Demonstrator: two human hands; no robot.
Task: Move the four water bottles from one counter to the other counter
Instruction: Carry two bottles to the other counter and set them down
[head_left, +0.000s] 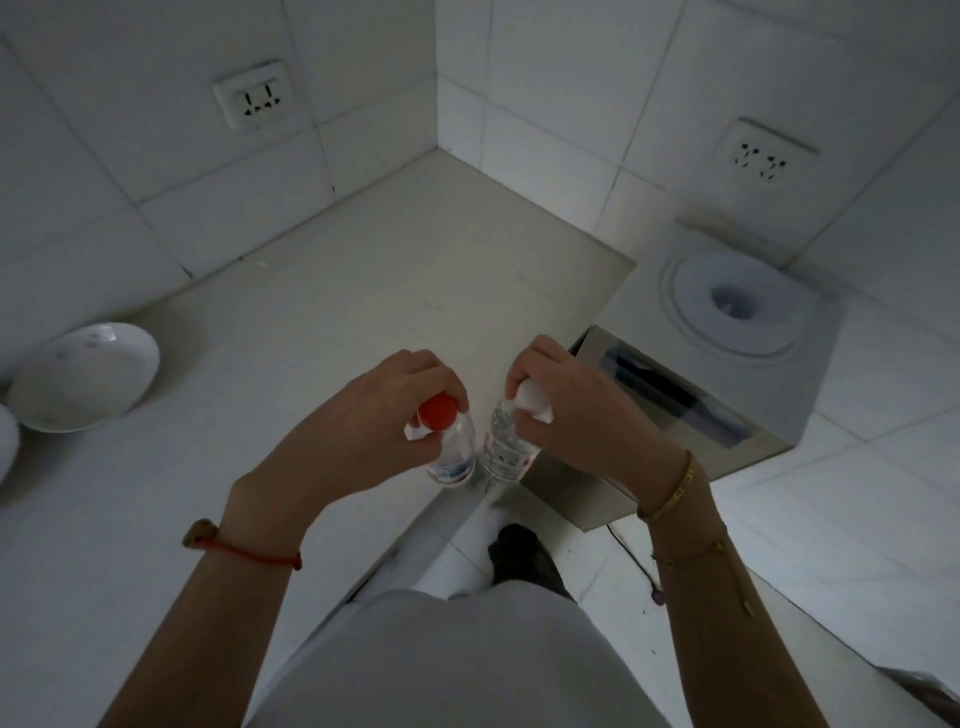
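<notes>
My left hand (363, 415) grips a clear water bottle with a red cap (451, 447) by its neck. My right hand (582, 410) grips a second clear water bottle with a white cap (504, 447) the same way. Both bottles hang upright, side by side and almost touching, at the front right edge of the pale counter (395, 270). Whether their bases rest on the counter cannot be told. No other bottles are in view.
A white bowl (83, 376) lies at the counter's left side. To the right of the counter stands a water dispenser (727, 332) with no jug on top. Tiled walls with two sockets (254, 101) close the corner. The floor and a dark shoe show below.
</notes>
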